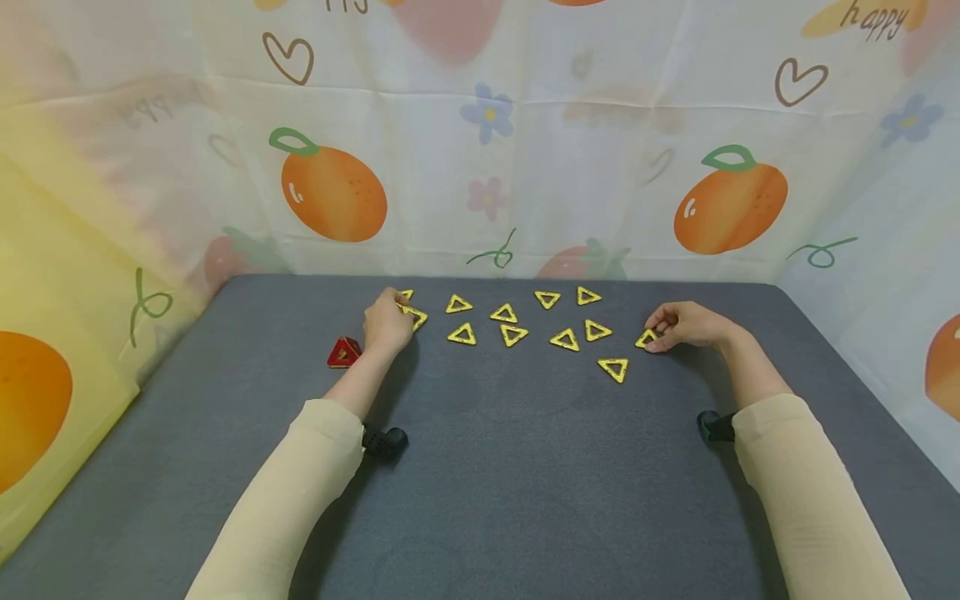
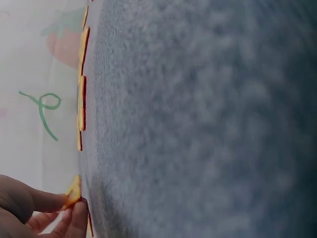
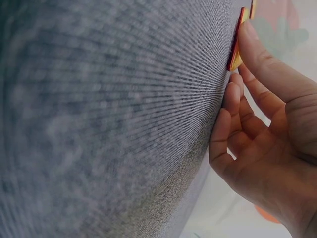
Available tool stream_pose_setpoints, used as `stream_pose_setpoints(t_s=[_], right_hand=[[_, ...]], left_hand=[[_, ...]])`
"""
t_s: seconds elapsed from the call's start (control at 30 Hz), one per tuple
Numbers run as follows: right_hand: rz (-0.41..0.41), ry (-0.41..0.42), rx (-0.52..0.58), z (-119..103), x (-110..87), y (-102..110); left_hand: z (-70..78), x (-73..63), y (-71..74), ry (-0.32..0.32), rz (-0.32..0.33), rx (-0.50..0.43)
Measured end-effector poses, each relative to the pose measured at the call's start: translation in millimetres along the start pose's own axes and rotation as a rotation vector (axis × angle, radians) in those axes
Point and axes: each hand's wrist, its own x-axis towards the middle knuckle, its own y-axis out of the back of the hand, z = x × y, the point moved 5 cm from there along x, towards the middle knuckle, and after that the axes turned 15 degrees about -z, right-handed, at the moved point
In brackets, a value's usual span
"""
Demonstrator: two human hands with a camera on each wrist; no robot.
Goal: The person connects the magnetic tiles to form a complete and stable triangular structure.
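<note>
Toward the far side of the grey desk (image 1: 525,483), I see the left hand (image 1: 386,321) pinching a yellow triangle (image 2: 74,191) between thumb and fingers; in the left wrist view this piece is tilted. The right hand (image 1: 686,323) has thumb and fingers clamped on a second triangle (image 3: 237,52), whose face is yellow and whose desk side shows dark red; whether it touches the surface, I cannot tell. From the head view, the yellow pieces have a darker triangular middle. Between the two hands lie several loose yellow triangles (image 1: 613,361), and one red triangular piece (image 1: 344,353) sits just beside the left wrist.
</note>
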Motion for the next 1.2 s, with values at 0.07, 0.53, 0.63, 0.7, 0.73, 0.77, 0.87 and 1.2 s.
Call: stream_pose_setpoints(t_s=[0.07,0.53,0.63,0.7,0.73,0.77,0.87,1.2], right_hand=[[0.003,0.004,-0.004,-0.7,-0.5,-0.4],[0.013,0.000,0.001,-0.8,-0.2,-1.2],[0.012,0.000,-0.001,-1.1,-0.4,-1.0],[0.011,-0.001,-0.002,-1.6,-0.6,-1.0],[0.011,-0.001,-0.003,-1.6,-0.6,-0.8],[0.011,-0.002,-0.004,-1.6,-0.6,-0.6],[0.010,-0.003,-0.005,-1.1,-0.2,-0.2],[0.025,-0.008,-0.014,-0.3,0.7,-1.2]], left_hand=[[3.7,-1.5,2.4,-0.020,0.008,-0.005],[22.3,-19.9,-7.4,-0.250,-0.281,-0.158],[27.2,-25.7,-14.9,-0.265,-0.338,-0.152],[30.4,-29.6,-20.8,-0.274,-0.376,-0.149],[31.9,-31.6,-24.2,-0.279,-0.396,-0.149],[33.3,-33.8,-27.9,-0.288,-0.419,-0.150],[37.6,-41.8,-39.6,-0.320,-0.493,-0.148],[48.1,-70.1,-75.2,-0.374,-0.714,-0.122]])
